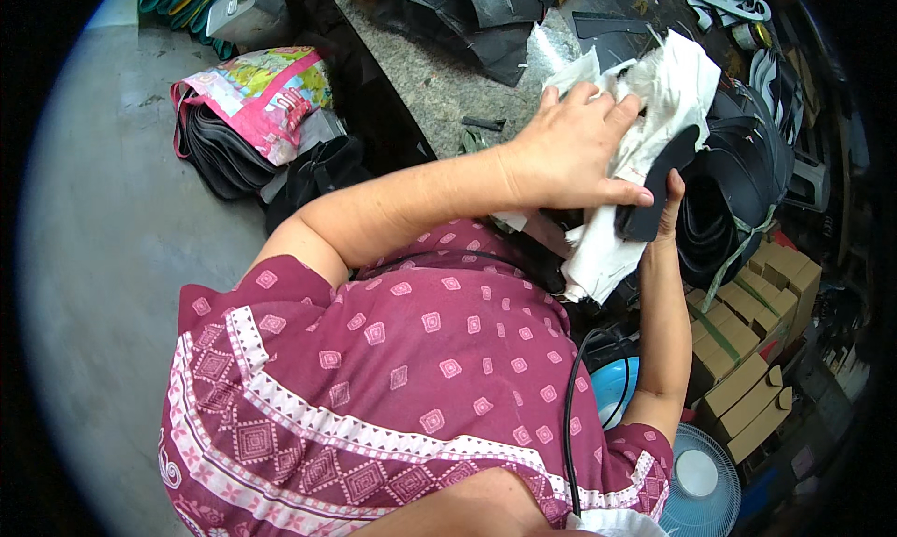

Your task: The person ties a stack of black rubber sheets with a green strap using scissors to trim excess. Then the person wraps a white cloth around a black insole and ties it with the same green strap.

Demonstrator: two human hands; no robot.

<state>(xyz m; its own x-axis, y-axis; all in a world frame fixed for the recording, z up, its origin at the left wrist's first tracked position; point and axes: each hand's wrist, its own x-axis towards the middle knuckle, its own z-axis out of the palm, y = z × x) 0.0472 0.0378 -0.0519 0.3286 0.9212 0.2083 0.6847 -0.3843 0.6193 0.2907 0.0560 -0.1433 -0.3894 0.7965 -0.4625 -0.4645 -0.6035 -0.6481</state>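
My left hand [575,154] reaches across to a crumpled white cloth [677,84], its fingers bent over the near side. The thumb of that hand rests near a flat black piece [665,186] with a rounded end, shaped like a shoe part. From the other side my right hand [671,210] grips the black piece together with the cloth, thumb up along its edge. The rest of the right fingers are hidden behind them. The cloth hangs down below both hands.
A grey stone-like worktop [420,65] bears black sheet scraps [505,23]. Right of my hands stands a tied bundle of black pieces [738,172], above cardboard boxes [747,317]. A blue round fan guard [715,500] is low right. A pink bag [271,98] holds black sheets at left.
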